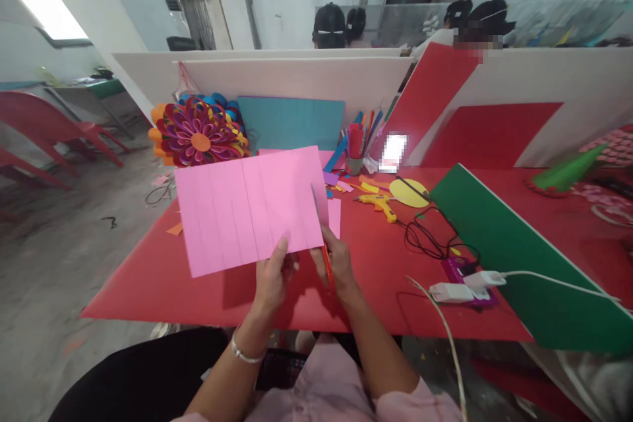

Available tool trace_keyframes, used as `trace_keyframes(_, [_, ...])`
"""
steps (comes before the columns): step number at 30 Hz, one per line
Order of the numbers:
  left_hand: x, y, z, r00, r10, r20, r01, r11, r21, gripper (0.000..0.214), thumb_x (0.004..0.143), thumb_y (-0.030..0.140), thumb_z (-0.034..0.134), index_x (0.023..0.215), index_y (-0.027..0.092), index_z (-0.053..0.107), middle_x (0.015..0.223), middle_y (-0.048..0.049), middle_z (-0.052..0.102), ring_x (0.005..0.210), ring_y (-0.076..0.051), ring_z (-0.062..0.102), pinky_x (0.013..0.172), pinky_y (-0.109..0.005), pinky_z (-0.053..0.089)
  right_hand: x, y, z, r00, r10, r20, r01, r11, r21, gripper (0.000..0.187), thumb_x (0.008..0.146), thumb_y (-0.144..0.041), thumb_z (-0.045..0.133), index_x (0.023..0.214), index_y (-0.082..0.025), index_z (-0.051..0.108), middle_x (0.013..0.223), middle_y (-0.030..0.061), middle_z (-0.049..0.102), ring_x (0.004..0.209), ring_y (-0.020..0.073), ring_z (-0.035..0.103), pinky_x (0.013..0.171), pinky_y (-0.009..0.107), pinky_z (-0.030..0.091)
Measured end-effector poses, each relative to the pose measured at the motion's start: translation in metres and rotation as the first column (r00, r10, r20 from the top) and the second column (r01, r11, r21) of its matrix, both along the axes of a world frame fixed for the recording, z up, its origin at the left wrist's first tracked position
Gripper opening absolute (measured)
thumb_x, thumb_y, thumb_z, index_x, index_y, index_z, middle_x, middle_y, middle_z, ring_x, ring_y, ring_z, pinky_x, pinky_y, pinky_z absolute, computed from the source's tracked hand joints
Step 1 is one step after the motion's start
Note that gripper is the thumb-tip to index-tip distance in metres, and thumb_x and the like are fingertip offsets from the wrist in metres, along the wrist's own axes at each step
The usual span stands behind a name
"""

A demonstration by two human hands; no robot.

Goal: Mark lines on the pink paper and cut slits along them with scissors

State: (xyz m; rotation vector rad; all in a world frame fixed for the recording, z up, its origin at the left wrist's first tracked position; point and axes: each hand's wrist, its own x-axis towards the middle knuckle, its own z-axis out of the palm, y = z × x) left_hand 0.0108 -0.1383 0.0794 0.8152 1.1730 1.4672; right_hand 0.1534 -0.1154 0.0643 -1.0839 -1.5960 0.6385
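Note:
A pink sheet of paper [237,211] with several upright lines or creases is held up above the red table [163,290]. My left hand [273,273] pinches its lower edge, thumb on the front and fingers behind. In my right hand [339,264] are scissors with red handles [327,264], gripped near the sheet's lower right corner. One scissor blade [317,203] lies over the paper close to its right edge, pointing upward. The other blade is hidden. Behind the sheet, a smaller pink piece [335,217] lies on the table.
A yellow glue gun [378,204] lies by a yellow paper disc [409,192]. A power strip [467,277] with white plugs and cables sits at right, against a green board [534,264]. Paper flowers [200,132], a pen holder [355,161] and a lit phone [393,151] stand at the back.

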Motion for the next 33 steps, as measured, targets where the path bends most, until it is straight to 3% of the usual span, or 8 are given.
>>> trace_keyframes(3, [-0.033, -0.014, -0.012, 0.859, -0.484, -0.167, 0.464, 0.873, -0.148, 0.066, 0.085, 0.079, 0.058, 0.068, 0.017, 0.074, 0.050, -0.0044, 0.061, 0.039, -0.010, 0.041, 0.041, -0.025, 0.028, 0.009, 0.001, -0.006, 0.980, -0.048, 0.195, 0.073, 0.990, -0.123, 0.038, 0.092, -0.034, 0.056, 0.124, -0.022, 0.072, 0.077, 0.0026, 0.074, 0.065, 0.0206, 0.068, 0.064, 0.026, 0.049])
trace_keyframes(7, [-0.077, -0.024, 0.016, 0.255, -0.915, -0.313, 0.898, 0.344, -0.273, 0.037, 0.087, 0.058, 0.073, 0.088, 0.022, 0.084, 0.067, -0.0073, 0.073, 0.054, -0.017, 0.060, 0.052, -0.030, 0.044, 0.018, -0.002, -0.013, 0.891, -0.064, 0.449, 0.171, 0.964, -0.203, 0.039, 0.090, -0.032, 0.058, 0.125, -0.023, 0.074, 0.074, 0.0044, 0.076, 0.063, 0.0214, 0.068, 0.061, 0.026, 0.041])
trace_keyframes(8, [-0.084, -0.019, 0.027, 0.217, -0.896, -0.387, 0.920, 0.321, -0.227, 0.032, 0.086, 0.053, 0.076, 0.100, 0.025, 0.085, 0.078, -0.0086, 0.078, 0.065, -0.022, 0.068, 0.060, -0.033, 0.051, 0.019, -0.003, -0.015, 0.874, -0.063, 0.482, 0.182, 0.962, -0.205, 0.040, 0.091, -0.032, 0.058, 0.126, -0.022, 0.073, 0.076, 0.0057, 0.077, 0.065, 0.0220, 0.069, 0.062, 0.026, 0.040])
trace_keyframes(14, [-0.087, 0.077, 0.054, 0.777, -0.279, -0.565, 0.432, 0.889, 0.155, 0.033, 0.078, 0.052, 0.082, 0.090, 0.021, 0.082, 0.091, -0.0125, 0.080, 0.084, -0.027, 0.073, 0.074, -0.037, 0.058, 0.022, -0.013, -0.020, 0.822, -0.070, 0.565, 0.211, 0.960, -0.187, 0.046, 0.091, -0.033, 0.059, 0.133, -0.020, 0.071, 0.083, 0.0089, 0.080, 0.069, 0.0232, 0.071, 0.064, 0.027, 0.041])
trace_keyframes(16, [-0.077, 0.116, 0.048, 0.827, -0.161, -0.538, 0.324, 0.920, 0.222, 0.035, 0.072, 0.044, 0.087, 0.095, 0.019, 0.082, 0.105, -0.0146, 0.079, 0.097, -0.025, 0.072, 0.081, -0.033, 0.056, 0.024, -0.017, -0.020, 0.830, -0.076, 0.553, 0.198, 0.966, -0.165, 0.047, 0.089, -0.033, 0.059, 0.133, -0.019, 0.071, 0.082, 0.0092, 0.080, 0.066, 0.0232, 0.070, 0.063, 0.028, 0.042])
trace_keyframes(20, [-0.059, 0.159, 0.044, 0.820, -0.327, -0.471, 0.460, 0.865, 0.201, 0.044, 0.065, 0.035, 0.090, 0.105, 0.019, 0.079, 0.110, -0.0124, 0.076, 0.095, -0.018, 0.068, 0.081, -0.027, 0.051, 0.033, -0.026, -0.019, 0.874, -0.055, 0.483, 0.146, 0.977, -0.154, 0.048, 0.085, -0.030, 0.059, 0.129, -0.017, 0.072, 0.074, 0.0066, 0.076, 0.060, 0.0221, 0.066, 0.061, 0.028, 0.043])
trace_keyframes(25, [-0.048, 0.163, 0.062, 0.598, -0.520, -0.609, 0.671, 0.741, 0.026, 0.035, 0.075, 0.044, 0.083, 0.060, 0.020, 0.061, 0.060, 0.0023, 0.051, 0.056, -0.011, 0.041, 0.058, -0.029, 0.031, 0.043, -0.034, -0.022, 0.951, 0.002, 0.310, 0.064, 0.977, -0.203, 0.047, 0.081, -0.025, 0.058, 0.125, -0.017, 0.073, 0.067, 0.0007, 0.067, 0.054, 0.0171, 0.056, 0.059, 0.027, 0.045])
trace_keyframes(33, [-0.041, 0.151, 0.091, 0.392, -0.473, -0.789, 0.655, 0.746, -0.122, 0.047, 0.078, 0.047, 0.075, 0.057, 0.023, 0.041, 0.059, 0.0047, 0.033, 0.054, -0.011, 0.028, 0.057, -0.031, 0.017, 0.040, -0.049, -0.020, 0.977, 0.178, -0.120, -0.211, 0.896, -0.391, 0.011, 0.092, -0.029, 0.057, 0.087, -0.020, 0.062, 0.054, -0.0052, 0.052, 0.044, 0.0126, 0.048, 0.044, 0.023, 0.038])
